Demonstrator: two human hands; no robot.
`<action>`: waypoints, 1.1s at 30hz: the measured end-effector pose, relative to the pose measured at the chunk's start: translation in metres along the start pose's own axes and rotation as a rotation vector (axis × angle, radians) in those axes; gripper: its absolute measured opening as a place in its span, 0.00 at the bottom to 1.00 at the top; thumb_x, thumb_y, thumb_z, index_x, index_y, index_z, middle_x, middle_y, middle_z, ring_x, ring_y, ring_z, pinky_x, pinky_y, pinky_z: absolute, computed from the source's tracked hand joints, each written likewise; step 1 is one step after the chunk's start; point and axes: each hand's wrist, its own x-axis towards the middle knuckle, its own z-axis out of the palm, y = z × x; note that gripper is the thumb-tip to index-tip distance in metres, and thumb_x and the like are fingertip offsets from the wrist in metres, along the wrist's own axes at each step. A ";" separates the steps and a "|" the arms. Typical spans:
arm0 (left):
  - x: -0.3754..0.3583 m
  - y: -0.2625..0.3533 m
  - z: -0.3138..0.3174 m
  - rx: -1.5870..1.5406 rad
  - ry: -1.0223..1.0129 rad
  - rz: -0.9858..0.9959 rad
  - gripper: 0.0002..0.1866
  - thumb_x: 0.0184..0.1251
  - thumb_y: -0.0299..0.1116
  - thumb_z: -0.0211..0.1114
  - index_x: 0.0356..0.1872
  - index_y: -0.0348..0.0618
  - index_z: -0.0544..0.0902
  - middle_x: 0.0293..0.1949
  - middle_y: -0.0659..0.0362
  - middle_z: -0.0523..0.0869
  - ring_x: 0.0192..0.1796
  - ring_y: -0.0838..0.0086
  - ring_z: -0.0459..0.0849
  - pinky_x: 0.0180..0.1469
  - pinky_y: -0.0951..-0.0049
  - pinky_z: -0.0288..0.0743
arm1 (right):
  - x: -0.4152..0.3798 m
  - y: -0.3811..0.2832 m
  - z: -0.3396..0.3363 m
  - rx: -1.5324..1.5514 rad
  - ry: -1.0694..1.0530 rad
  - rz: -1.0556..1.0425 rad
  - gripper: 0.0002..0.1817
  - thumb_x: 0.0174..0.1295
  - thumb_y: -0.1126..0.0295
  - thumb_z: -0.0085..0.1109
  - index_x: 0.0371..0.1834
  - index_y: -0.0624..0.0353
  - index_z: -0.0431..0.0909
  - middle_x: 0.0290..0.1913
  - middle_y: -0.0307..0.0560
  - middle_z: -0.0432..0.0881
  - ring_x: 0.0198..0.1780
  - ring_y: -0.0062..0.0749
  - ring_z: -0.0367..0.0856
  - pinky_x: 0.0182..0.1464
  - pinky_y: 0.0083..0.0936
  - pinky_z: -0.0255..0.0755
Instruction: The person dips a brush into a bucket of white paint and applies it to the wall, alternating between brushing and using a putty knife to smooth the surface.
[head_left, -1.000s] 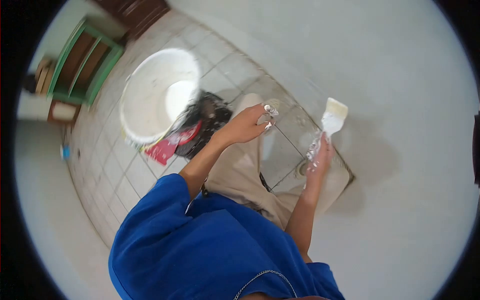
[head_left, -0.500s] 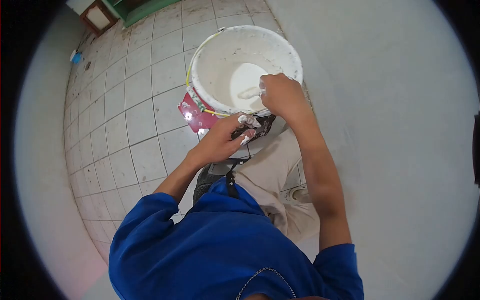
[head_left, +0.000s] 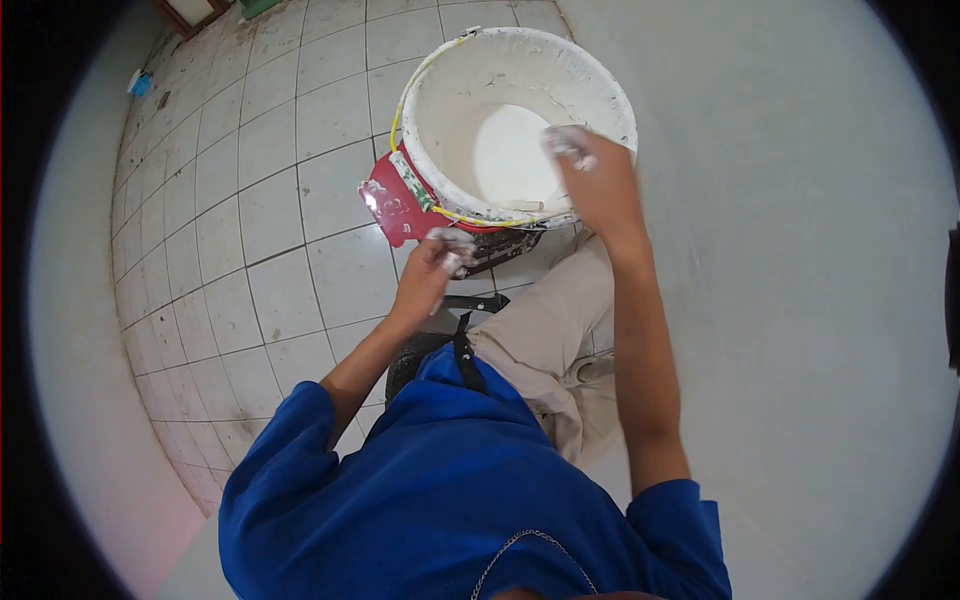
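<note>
A large white paint bucket [head_left: 421, 150] stands in front of me, its inside smeared and white liquid [head_left: 515, 160] at the bottom. My right hand [head_left: 600, 185] hovers over the bucket's right side, its white-coated fingers blurred by motion; whether they hold anything cannot be made out. Near the inner front wall lies a short pale stick-like piece [head_left: 527, 205]. My left hand [head_left: 435, 262] is below the bucket's front left rim, apart from it. Its white-smeared fingers are loosely curled and somewhat apart, with nothing visible between them.
Beside and partly under the bucket is a red, paint-spotted piece [head_left: 395, 210]. A yellow handle [head_left: 398, 115] with a grip hangs along the bucket's left rim. Grey tiles [head_left: 250, 220] cover the floor; a pale wall [head_left: 790, 250] rises close on the right.
My right hand has risen from inside the bucket, where it held a white-coated tool. My left hand has drawn left, away from the rim. The bucket appears higher and farther right in view.
</note>
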 end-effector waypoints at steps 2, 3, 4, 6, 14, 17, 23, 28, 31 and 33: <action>-0.007 -0.015 -0.004 -0.315 0.308 -0.279 0.19 0.68 0.38 0.52 0.58 0.46 0.66 0.56 0.57 0.72 0.53 0.68 0.76 0.53 0.62 0.74 | -0.022 0.035 0.004 0.363 0.637 -0.012 0.14 0.61 0.63 0.53 0.36 0.64 0.79 0.40 0.49 0.82 0.34 0.34 0.79 0.42 0.31 0.73; -0.003 -0.053 -0.025 -0.474 0.292 -0.364 0.24 0.68 0.46 0.50 0.62 0.53 0.58 0.64 0.57 0.61 0.60 0.61 0.70 0.52 0.51 0.74 | -0.033 0.055 0.005 0.449 0.840 0.157 0.15 0.63 0.63 0.52 0.43 0.63 0.77 0.42 0.48 0.81 0.35 0.30 0.78 0.42 0.25 0.72; 0.001 -0.062 -0.023 -0.547 0.366 -0.364 0.26 0.68 0.48 0.51 0.62 0.53 0.57 0.64 0.56 0.60 0.62 0.59 0.67 0.53 0.47 0.73 | -0.041 0.077 0.008 0.533 1.042 0.327 0.17 0.64 0.62 0.51 0.49 0.61 0.75 0.43 0.46 0.79 0.36 0.26 0.76 0.42 0.18 0.71; 0.008 -0.072 -0.020 -0.680 0.511 -0.364 0.30 0.66 0.50 0.55 0.62 0.52 0.54 0.63 0.53 0.59 0.67 0.55 0.60 0.55 0.40 0.70 | -0.053 0.143 0.040 0.862 0.933 0.632 0.24 0.64 0.55 0.49 0.56 0.62 0.69 0.48 0.47 0.76 0.37 0.28 0.76 0.45 0.18 0.70; 0.071 -0.150 -0.033 -0.279 0.577 0.018 0.35 0.53 0.27 0.70 0.59 0.44 0.58 0.58 0.54 0.69 0.59 0.66 0.71 0.56 0.62 0.71 | -0.031 0.280 0.158 1.456 0.022 0.828 0.28 0.64 0.49 0.44 0.65 0.48 0.63 0.62 0.47 0.70 0.64 0.39 0.66 0.56 0.38 0.68; 0.075 -0.150 -0.042 -0.166 0.562 0.058 0.36 0.50 0.21 0.69 0.59 0.41 0.60 0.56 0.54 0.71 0.55 0.67 0.74 0.55 0.68 0.71 | -0.033 0.226 0.150 1.254 0.169 0.885 0.23 0.65 0.56 0.43 0.61 0.52 0.68 0.50 0.43 0.76 0.48 0.32 0.75 0.43 0.36 0.71; 0.085 -0.148 -0.055 -0.116 0.489 0.047 0.32 0.50 0.15 0.66 0.56 0.42 0.61 0.51 0.53 0.74 0.51 0.66 0.77 0.44 0.68 0.80 | -0.042 0.238 0.155 1.148 0.121 0.720 0.23 0.58 0.81 0.50 0.59 0.63 0.67 0.42 0.47 0.77 0.36 0.29 0.78 0.29 0.26 0.75; 0.096 -0.137 -0.060 -0.083 0.376 0.038 0.33 0.55 0.18 0.63 0.58 0.46 0.55 0.56 0.50 0.67 0.48 0.57 0.81 0.35 0.59 0.87 | -0.045 0.225 0.152 1.124 0.094 0.617 0.28 0.59 0.78 0.55 0.65 0.59 0.63 0.50 0.47 0.77 0.43 0.34 0.79 0.34 0.33 0.77; 0.096 -0.125 -0.060 -0.083 0.325 0.035 0.33 0.55 0.19 0.63 0.59 0.46 0.55 0.58 0.48 0.66 0.47 0.56 0.82 0.35 0.56 0.87 | -0.047 0.222 0.152 1.111 0.085 0.555 0.30 0.59 0.76 0.56 0.67 0.56 0.62 0.54 0.44 0.75 0.50 0.34 0.76 0.39 0.39 0.76; 0.105 -0.129 -0.063 -0.108 0.333 0.018 0.33 0.55 0.17 0.62 0.59 0.47 0.56 0.57 0.49 0.68 0.45 0.56 0.83 0.32 0.57 0.86 | -0.042 0.242 0.164 1.146 0.085 0.550 0.29 0.60 0.75 0.57 0.66 0.56 0.62 0.55 0.45 0.74 0.51 0.35 0.76 0.40 0.42 0.75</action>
